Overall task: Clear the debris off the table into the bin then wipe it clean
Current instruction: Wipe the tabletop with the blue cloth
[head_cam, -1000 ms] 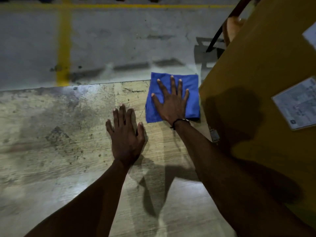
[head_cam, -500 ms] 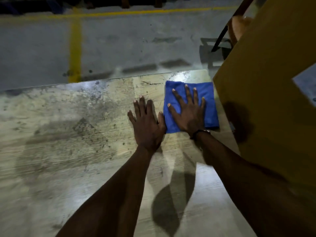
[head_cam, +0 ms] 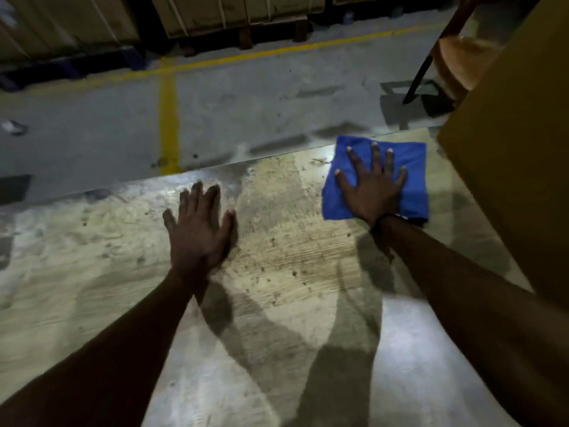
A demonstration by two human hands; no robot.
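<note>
A folded blue cloth (head_cam: 412, 161) lies flat on the worn, stained wooden table (head_cam: 92, 272), close to its far edge on the right. My right hand (head_cam: 374, 189) presses down on the cloth with straight, spread fingers. Left of it, my left hand (head_cam: 201, 229) rests flat on the bare tabletop, fingers straight and blurred by motion. Dark specks and stains dot the wood between the two hands. No bin shows in the view.
A large brown cardboard box (head_cam: 517, 167) stands on the table's right side, right beside the cloth. Beyond the table's far edge is grey concrete floor with yellow lines (head_cam: 168, 124). Pallets with stacked goods (head_cam: 234, 13) line the far side.
My left hand has slid left, away from the cloth, opening a wide gap between the hands. The right hand stays pressed on the cloth by the far edge. The camera has tilted up.
</note>
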